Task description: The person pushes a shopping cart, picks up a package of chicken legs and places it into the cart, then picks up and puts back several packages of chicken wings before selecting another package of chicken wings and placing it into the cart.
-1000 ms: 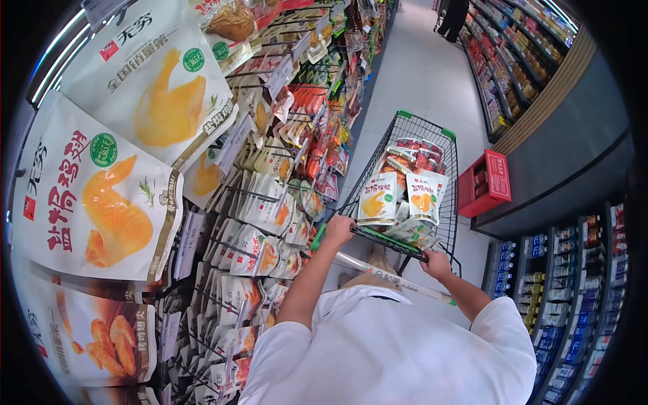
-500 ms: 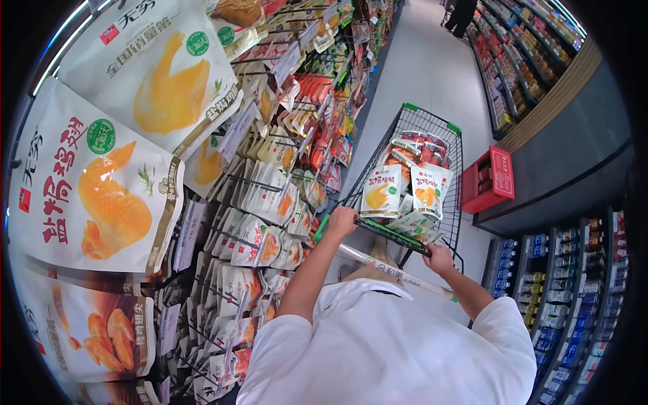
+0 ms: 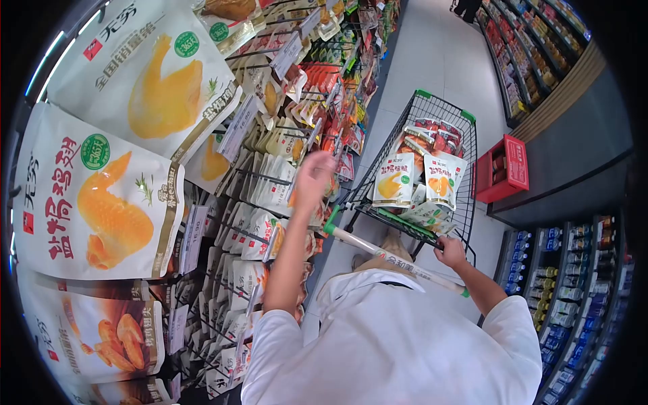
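Note:
My left hand [image 3: 314, 179] is lifted off the cart, somewhat blurred, with its fingers stretched out and nothing seen in it. It is in front of the hanging snack pouches [image 3: 275, 183] on the left shelf. My right hand [image 3: 450, 251] is closed on the near rim of the black wire shopping cart [image 3: 422, 96] with green corners. Inside the cart, two white pouches with chicken pictures, the left pouch [image 3: 393, 181] and the right pouch [image 3: 441, 179], lie on top of red packs [image 3: 447, 138]. The cart's white handlebar [image 3: 364, 246] crosses in front of my body.
Large white chicken-wing pouches [image 3: 101, 196] hang close on the left, with price tags [image 3: 194, 229] beside them. A red box [image 3: 501, 169] stands right of the cart. Bottled drinks [image 3: 563, 297] line the lower right shelves. A person [image 3: 467, 8] stands far down the aisle.
My left hand has let go of the cart and moved up and left toward the hanging pouches. My right hand stays on the cart, which has shifted slightly right in view.

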### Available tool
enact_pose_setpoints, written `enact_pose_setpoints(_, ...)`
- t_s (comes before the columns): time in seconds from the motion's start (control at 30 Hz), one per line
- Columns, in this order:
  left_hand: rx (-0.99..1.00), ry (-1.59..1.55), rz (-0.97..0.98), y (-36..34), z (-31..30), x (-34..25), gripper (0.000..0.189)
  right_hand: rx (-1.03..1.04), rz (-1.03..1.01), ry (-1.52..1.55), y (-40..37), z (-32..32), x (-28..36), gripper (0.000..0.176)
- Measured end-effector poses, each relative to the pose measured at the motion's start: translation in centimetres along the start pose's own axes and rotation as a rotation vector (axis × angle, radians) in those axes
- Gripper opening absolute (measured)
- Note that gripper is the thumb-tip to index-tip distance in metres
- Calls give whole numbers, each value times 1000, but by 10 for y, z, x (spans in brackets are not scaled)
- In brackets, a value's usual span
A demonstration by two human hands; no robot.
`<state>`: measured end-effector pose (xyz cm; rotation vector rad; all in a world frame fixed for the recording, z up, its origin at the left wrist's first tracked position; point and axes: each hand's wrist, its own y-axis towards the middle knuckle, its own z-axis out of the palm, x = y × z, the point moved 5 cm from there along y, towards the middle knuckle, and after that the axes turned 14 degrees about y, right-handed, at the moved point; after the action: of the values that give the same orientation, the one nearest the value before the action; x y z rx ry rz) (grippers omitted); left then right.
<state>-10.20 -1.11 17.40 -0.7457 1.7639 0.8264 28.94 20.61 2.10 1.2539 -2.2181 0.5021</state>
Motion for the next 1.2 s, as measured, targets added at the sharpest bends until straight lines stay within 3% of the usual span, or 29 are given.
enact_pose_setpoints(0.07,-208,126,-57,23,-43,0,24,-3,0,1,-1,1,-1,15)
enact_pose_setpoints(0.13,-375,143,64,46,-76,11,28,-13,-3,4,0,1,-3,15)
enact_pose_setpoints(0.23,-711,303,70,67,-105,13,38,-24,2,14,-1,2,-5,15)
enact_pose_setpoints(0.33,-603,524,29,98,-114,16,49,-26,26,14,-1,1,-4,15)
enact_pose_setpoints(0.43,-437,361,-8,121,-110,24,57,-25,18,11,-1,5,-9,16)
enact_pose_setpoints(0.47,-407,359,5,126,-111,24,67,-28,14,8,-2,6,-11,16)
enact_pose_setpoints(0.57,-507,517,48,122,-106,-3,66,-13,28,-3,-2,6,-12,16)
enact_pose_setpoints(0.67,-588,512,33,127,-93,28,73,-8,44,-5,-2,3,-5,17)
enact_pose_setpoints(0.77,-838,643,110,103,-75,9,78,-29,37,2,-2,3,-4,17)
enact_pose_setpoints(0.9,-834,592,130,101,-73,18,67,-19,38,-33,-2,6,-6,17)
enact_pose_setpoints(1.07,-833,591,189,103,-77,11,38,-49,8,4,-1,3,-1,15)
enact_pose_setpoints(1.2,-844,538,106,107,-85,27,46,-44,-4,-8,-1,3,-3,17)
